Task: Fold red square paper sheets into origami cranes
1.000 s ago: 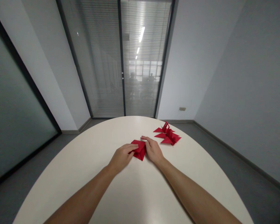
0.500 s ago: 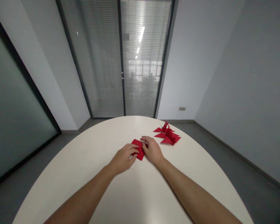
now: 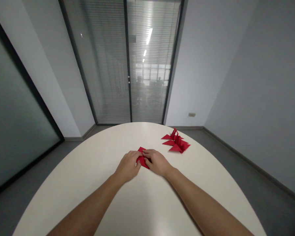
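Note:
A folded piece of red paper (image 3: 142,160) lies on the white round table (image 3: 142,200) just past the middle. My left hand (image 3: 127,167) rests on its left side with fingers curled against it. My right hand (image 3: 156,162) lies across its right side, fingers stretched flat over the paper and pressing it down. Most of the paper is hidden under the two hands; only a small red part shows between them.
A small pile of finished red folded paper figures (image 3: 176,143) sits at the far right of the table. Behind the table stand glass doors with blinds (image 3: 127,62) and grey walls.
My right hand has slid left over the red paper, covering more of it. The paper has been flattened and now shows less. My left hand has barely moved.

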`<act>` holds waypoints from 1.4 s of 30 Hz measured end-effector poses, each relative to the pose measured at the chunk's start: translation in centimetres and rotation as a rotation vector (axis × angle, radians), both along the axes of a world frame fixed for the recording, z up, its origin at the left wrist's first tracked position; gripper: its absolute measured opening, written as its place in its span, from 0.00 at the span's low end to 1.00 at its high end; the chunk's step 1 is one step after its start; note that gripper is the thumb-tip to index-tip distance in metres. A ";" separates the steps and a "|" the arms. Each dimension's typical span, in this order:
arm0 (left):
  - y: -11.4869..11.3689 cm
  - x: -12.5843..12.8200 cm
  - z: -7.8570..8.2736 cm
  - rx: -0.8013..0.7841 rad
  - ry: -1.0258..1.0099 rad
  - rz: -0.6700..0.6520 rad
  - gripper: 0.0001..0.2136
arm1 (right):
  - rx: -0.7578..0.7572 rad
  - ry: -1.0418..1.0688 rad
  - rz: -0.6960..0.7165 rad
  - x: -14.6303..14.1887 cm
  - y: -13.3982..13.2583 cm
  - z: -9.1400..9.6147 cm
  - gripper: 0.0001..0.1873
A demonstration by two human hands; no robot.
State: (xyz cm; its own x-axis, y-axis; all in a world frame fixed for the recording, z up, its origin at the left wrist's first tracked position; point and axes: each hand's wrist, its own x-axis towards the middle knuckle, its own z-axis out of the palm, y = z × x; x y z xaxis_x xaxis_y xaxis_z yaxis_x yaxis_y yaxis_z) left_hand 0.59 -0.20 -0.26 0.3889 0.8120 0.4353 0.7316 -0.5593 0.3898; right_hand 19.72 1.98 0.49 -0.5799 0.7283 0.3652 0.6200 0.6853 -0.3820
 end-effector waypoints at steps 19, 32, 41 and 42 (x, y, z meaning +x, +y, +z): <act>0.5 0.0 -1.2 0.026 0.060 0.117 0.20 | -0.163 -0.196 -0.044 0.0 -0.6 -0.4 0.35; 0.1 0.0 -0.6 -0.005 0.097 0.003 0.22 | -0.229 -0.119 0.040 0.9 -0.7 0.3 0.33; -0.5 0.4 -0.2 0.018 0.237 0.286 0.19 | -0.082 -0.077 -0.141 0.3 0.4 -1.0 0.22; -0.6 0.5 0.0 0.022 0.258 0.301 0.19 | -0.088 -0.094 -0.140 0.3 0.4 -0.9 0.22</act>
State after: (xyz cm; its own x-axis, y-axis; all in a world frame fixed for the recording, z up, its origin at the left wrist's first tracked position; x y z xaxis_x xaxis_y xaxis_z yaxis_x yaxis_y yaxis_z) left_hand 1.04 -0.82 -0.27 0.2334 0.8981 0.3729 0.9366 -0.3107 0.1621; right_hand 20.05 2.41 -0.42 -0.4990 0.8311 0.2455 0.7429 0.5561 -0.3727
